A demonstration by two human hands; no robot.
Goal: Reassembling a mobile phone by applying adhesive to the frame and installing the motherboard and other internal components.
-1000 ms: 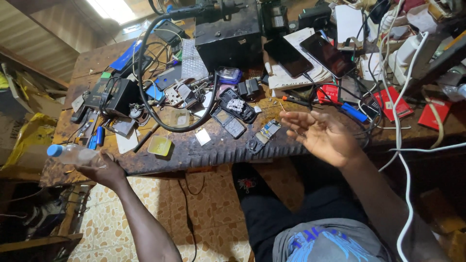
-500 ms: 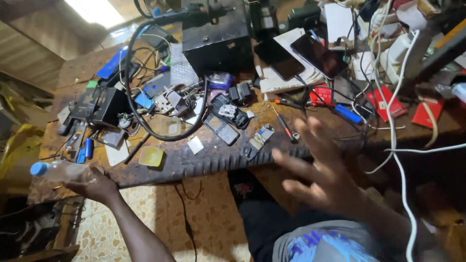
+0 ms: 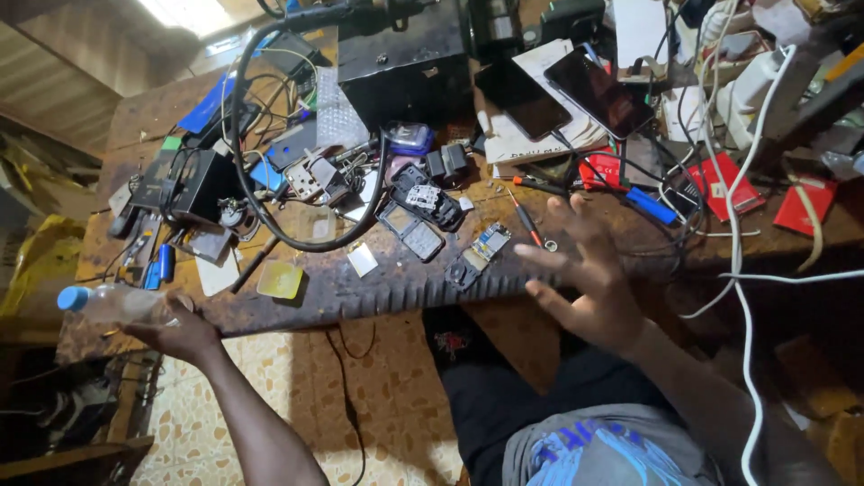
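My left hand (image 3: 184, 331) grips a clear plastic bottle with a blue cap (image 3: 112, 304), held on its side at the left front corner of the wooden workbench (image 3: 360, 292). My right hand (image 3: 589, 281) hovers open, fingers spread, just off the bench's front edge and holds nothing. Closest to it lie a red-handled screwdriver (image 3: 525, 216) and an opened phone with its circuit board showing (image 3: 479, 254). More dismantled phone parts (image 3: 418, 211) lie to the left of those.
A black metal box (image 3: 405, 67) stands at the back, with two dark phones (image 3: 558, 90) on papers beside it. A thick black cable (image 3: 270, 207) loops over the bench. White cables (image 3: 738, 234) hang at the right. Red cards (image 3: 765, 193) and small electronics lie scattered about.
My right hand drew back from above the bench toward me, then came forward to the bench's front edge with fingers spread. The bottle in my left hand slid slightly left.
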